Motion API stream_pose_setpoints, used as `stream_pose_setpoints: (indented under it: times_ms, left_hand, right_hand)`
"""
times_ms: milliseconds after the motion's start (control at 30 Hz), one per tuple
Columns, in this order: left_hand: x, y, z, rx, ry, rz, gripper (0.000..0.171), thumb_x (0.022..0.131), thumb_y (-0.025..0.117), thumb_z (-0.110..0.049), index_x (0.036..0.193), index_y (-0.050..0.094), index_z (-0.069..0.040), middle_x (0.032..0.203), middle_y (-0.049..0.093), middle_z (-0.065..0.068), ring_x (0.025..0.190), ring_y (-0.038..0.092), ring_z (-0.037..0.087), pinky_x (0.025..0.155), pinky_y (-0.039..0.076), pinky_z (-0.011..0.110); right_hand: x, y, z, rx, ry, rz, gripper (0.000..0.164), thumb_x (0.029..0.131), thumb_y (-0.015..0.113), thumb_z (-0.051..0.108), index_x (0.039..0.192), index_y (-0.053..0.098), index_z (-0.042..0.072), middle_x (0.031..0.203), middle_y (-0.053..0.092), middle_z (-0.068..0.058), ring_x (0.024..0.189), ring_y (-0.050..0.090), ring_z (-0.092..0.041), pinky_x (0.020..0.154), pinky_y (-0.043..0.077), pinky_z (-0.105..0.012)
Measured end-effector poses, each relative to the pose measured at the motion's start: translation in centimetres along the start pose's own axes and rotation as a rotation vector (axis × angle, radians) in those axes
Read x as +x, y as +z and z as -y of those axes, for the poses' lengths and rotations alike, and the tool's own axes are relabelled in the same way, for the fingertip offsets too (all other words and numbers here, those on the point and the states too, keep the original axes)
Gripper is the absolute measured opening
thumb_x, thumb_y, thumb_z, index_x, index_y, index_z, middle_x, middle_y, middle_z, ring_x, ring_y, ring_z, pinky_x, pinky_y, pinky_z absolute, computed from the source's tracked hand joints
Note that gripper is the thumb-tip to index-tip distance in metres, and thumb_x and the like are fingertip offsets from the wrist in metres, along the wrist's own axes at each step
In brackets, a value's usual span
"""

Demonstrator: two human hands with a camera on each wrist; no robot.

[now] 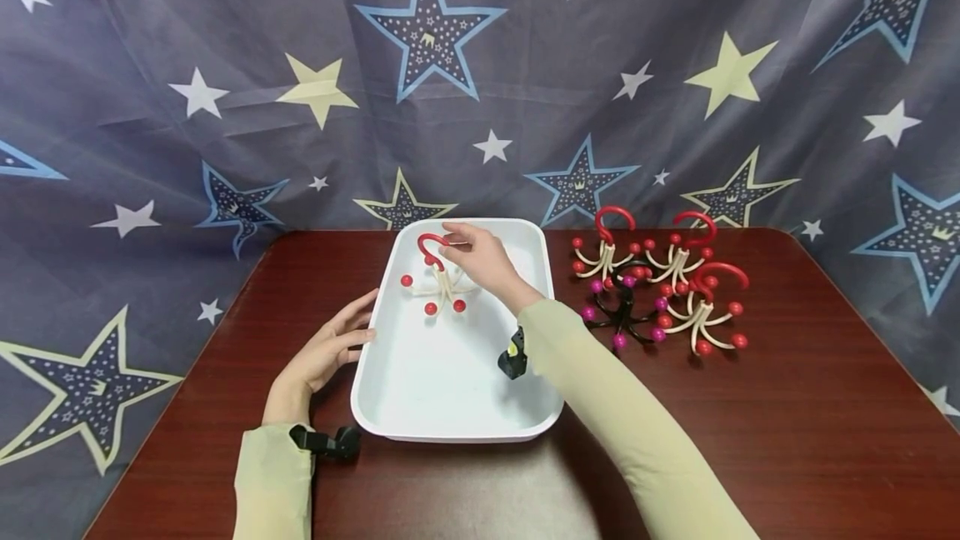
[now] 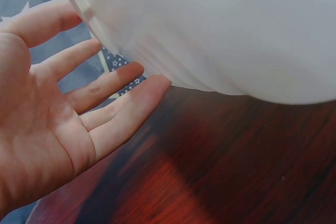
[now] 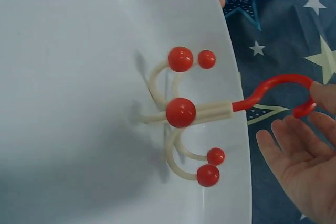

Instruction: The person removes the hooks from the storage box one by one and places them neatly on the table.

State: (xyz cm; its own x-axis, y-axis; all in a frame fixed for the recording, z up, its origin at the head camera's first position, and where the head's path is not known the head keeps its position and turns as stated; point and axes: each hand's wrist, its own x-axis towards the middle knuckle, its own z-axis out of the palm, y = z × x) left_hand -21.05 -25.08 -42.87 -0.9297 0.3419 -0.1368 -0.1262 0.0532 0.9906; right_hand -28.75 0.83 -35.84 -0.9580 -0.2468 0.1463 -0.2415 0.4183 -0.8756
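Observation:
A white tray [image 1: 442,373] lies on the table, and a cream rotating hanger [image 1: 444,283] with a red hook and red ball tips stands inside it near the far left. My right hand [image 1: 483,261] holds the top of the red hook [image 3: 273,81] with thumb and fingers; the hanger's curved arms reach the tray floor. My left hand [image 1: 330,348] rests against the tray's left side, its fingers [image 2: 121,85] extended along the outer wall and nothing gripped.
Right of the tray stand several similar hangers: cream ones with red hooks [image 1: 701,323] and a black one [image 1: 622,315] with magenta balls, grouped close together. A dark red wooden table [image 1: 787,423] lies beneath. A star-patterned cloth [image 1: 525,90] hangs behind.

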Motion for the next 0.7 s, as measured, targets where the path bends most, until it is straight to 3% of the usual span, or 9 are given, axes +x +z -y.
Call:
stream_pose_setpoints:
  times_ms: [233,433,700]
  left_hand:
    - [0.1,-0.1,0.1,-0.008,-0.003,0.002,0.064,0.089,0.055,-0.009,0.144,0.024,-0.022,0.142,0.031,0.018,0.099,0.059,0.011,0.077,0.052,0.032]
    - [0.2,-0.1,0.2,-0.002,-0.003,0.004,0.065,0.089,0.055,-0.01,0.144,0.024,-0.023,0.141,0.031,0.018,0.1,0.059,0.011,0.078,0.051,0.033]
    - [0.1,-0.1,0.1,-0.004,-0.002,0.004,0.064,0.089,0.055,-0.01,0.144,0.024,-0.023,0.14,0.033,0.016,0.1,0.059,0.011,0.078,0.051,0.033]
  right_hand:
    - [0.1,1.0,0.4,-0.057,-0.027,0.0,0.04,0.09,0.057,0.017,0.129,0.052,0.017,0.126,0.056,-0.001,0.108,0.056,-0.015,0.09,0.044,-0.027]
    - [0.1,1.5,0.1,-0.072,-0.006,0.007,0.038,0.092,0.054,0.015,0.129,0.053,0.018,0.118,0.061,-0.003,0.095,0.061,-0.015,0.079,0.048,-0.023]
    - [0.1,1.5,0.2,0.059,0.004,0.011,0.031,0.094,0.047,0.009,0.123,0.057,0.013,0.11,0.064,-0.007,0.097,0.062,-0.016,0.077,0.052,-0.028]
